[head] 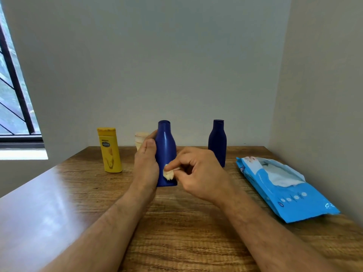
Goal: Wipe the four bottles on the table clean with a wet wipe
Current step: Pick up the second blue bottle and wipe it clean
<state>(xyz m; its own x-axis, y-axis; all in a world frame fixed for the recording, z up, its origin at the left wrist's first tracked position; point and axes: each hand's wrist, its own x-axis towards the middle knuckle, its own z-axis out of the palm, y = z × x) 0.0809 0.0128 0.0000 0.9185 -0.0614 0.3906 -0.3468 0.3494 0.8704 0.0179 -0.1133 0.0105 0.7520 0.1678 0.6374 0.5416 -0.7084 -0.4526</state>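
A: Two bare forearms come up from the bottom of the frame over the wooden surface (176,232), meeting at centre.

B: The right hand (198,173), just right of centre, has its fingers curled, pinching a small crumpled wet wipe (168,173) and pressing it against the lower front of the near blue bottle (166,154).

A: And the left hand (146,163)?

B: Wrapped round that bottle's left side, thumb up along the front, fingers curling behind. The bottle stands upright on the surface, dead centre.

A: At lower right, by the wall, lies a light blue wet wipe pack (284,189), flap open, a white sheet showing in the opening.

B: Further back, left of centre, a yellow lotion bottle (109,150) stands upright, well apart from the hands.

A: Just behind the left hand peeks a pale cream bottle (140,139); only its top shows, so its shape is hard to tell.

B: Right of centre at the back stands a second dark blue bottle (217,142), upright, near the grey wall (176,65).

A: A barred window (13,105) fills the far left edge.
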